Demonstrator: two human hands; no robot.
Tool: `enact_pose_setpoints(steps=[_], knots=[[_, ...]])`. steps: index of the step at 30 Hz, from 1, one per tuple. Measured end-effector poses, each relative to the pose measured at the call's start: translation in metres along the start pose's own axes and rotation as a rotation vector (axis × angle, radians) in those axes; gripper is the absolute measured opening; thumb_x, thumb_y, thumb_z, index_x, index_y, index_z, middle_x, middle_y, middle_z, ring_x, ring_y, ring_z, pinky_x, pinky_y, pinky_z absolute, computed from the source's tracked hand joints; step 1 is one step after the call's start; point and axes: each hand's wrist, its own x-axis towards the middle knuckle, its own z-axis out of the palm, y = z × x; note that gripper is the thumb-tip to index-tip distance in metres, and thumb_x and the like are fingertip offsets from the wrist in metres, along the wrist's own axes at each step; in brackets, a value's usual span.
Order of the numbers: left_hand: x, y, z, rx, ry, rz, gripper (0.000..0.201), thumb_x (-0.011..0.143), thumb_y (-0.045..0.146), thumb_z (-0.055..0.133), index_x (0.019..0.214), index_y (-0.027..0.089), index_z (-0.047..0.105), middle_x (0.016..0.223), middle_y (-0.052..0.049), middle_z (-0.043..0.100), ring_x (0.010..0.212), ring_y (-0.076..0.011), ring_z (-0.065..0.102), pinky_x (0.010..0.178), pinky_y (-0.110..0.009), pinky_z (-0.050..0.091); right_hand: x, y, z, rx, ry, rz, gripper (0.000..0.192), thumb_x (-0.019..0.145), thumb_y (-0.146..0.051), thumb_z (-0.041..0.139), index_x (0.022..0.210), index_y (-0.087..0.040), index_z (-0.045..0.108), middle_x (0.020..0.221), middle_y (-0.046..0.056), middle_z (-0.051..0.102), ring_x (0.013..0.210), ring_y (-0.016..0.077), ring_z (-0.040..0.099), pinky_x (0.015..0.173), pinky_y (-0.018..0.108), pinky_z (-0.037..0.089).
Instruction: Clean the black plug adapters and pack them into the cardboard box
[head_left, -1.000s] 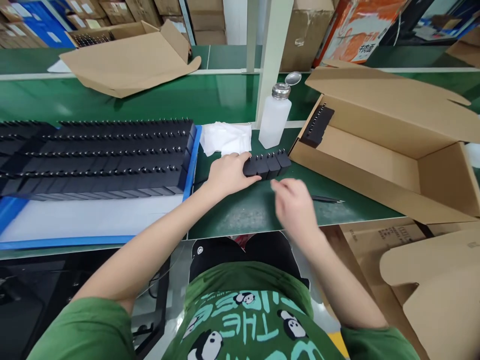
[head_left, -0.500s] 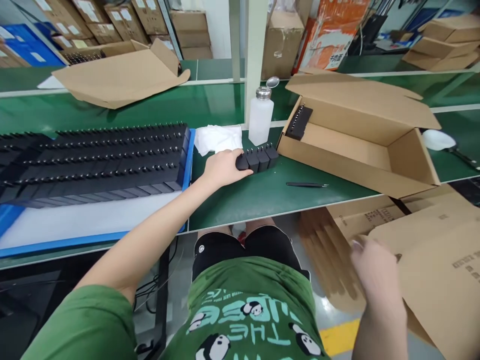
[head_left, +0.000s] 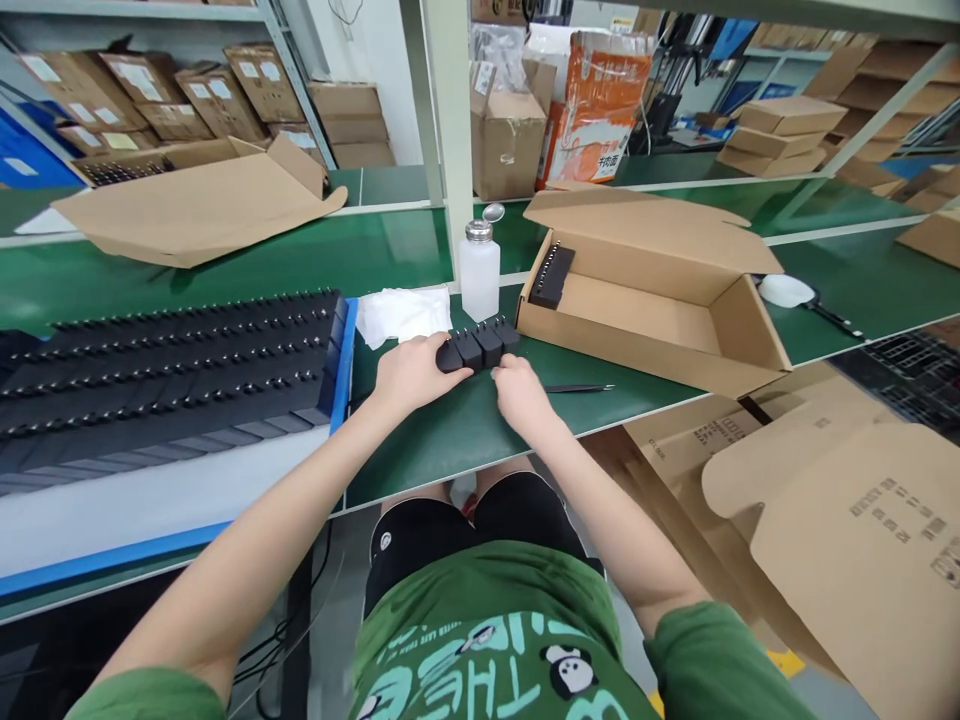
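Observation:
A short row of black blocks with metal pins on top [head_left: 470, 350] stands on the green bench. My left hand [head_left: 412, 375] is closed on its left end, thumb along the front and fingers behind. At the right end, my right hand [head_left: 523, 397] has its fingers curled against the last block. Black tweezers [head_left: 577, 388] lie just right of that hand. Behind the row are a white crumpled cloth [head_left: 405, 315] and a white pump bottle [head_left: 480, 278] with its metal lid raised. An open cardboard box [head_left: 637, 350] holds a black pinned strip [head_left: 553, 275] at its left end.
Long rows of black pinned blocks [head_left: 187, 370] fill a blue-edged tray [head_left: 343, 370] on the left. A white post [head_left: 448, 130] rises behind the bottle. Flattened cartons [head_left: 840, 500] lean below the bench edge at right. A white-headed tool [head_left: 787, 291] lies beyond the box.
My right hand has come from the cartons at lower right up to the right end of the block row. My left hand stays on the left end. The view has tilted up and turned right.

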Motion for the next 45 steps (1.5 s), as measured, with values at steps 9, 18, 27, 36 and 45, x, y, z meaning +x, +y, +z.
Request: enact_pose_setpoints(steps=[9,18,27,36,45], knots=[[-0.005,-0.001,0.002,0.004,-0.009,0.012,0.067,0.081,0.065,0.054,0.132,0.023,0.057,0.114,-0.008,0.067,0.099,-0.0315,0.065,0.072,-0.04,0.052,-0.026,0.108,-0.037,-0.092,-0.026,0.601,0.033,0.084,0.003,0.039,0.104,-0.001,0.066,0.103,0.018,0.061,0.098,0.0231,0.062,0.08,0.035,0.051],[-0.041,0.003,-0.002,0.074,0.142,0.13,0.061,0.082,0.058,0.062,0.127,0.017,0.06,0.11,-0.007,0.067,0.103,-0.0283,0.064,0.075,-0.039,0.053,-0.141,0.217,-0.039,-0.11,0.072,0.751,0.017,0.081,-0.016,0.056,0.066,-0.018,0.065,0.072,0.019,0.064,0.063,0.0258,0.057,0.062,0.039,0.044],[-0.064,0.004,0.009,0.12,0.235,0.259,0.056,0.085,0.057,0.062,0.12,0.013,0.062,0.088,-0.004,0.067,0.08,-0.0229,0.065,0.063,-0.036,0.049,-0.079,0.151,-0.013,-0.178,0.426,-0.215,0.036,0.089,-0.006,0.04,0.113,-0.007,0.067,0.128,0.015,0.058,0.109,0.0269,0.056,0.093,0.041,0.048],[-0.056,-0.005,0.006,0.124,0.25,0.217,0.065,0.08,0.058,0.069,0.122,0.009,0.057,0.095,-0.006,0.068,0.082,-0.0236,0.066,0.065,-0.037,0.052,-0.028,0.133,-0.015,-0.269,0.33,-0.479,0.02,0.092,-0.012,0.055,0.106,-0.004,0.068,0.088,0.009,0.064,0.082,0.0205,0.056,0.076,0.036,0.048],[-0.061,-0.015,0.007,0.069,0.235,0.268,0.07,0.076,0.056,0.074,0.124,0.009,0.054,0.1,-0.007,0.065,0.089,-0.0232,0.065,0.074,-0.036,0.052,0.063,0.062,-0.054,-0.145,0.224,-0.748,0.092,0.081,-0.071,0.059,0.153,-0.02,0.033,0.143,0.015,0.044,0.131,0.0341,0.041,0.103,0.049,0.04]])
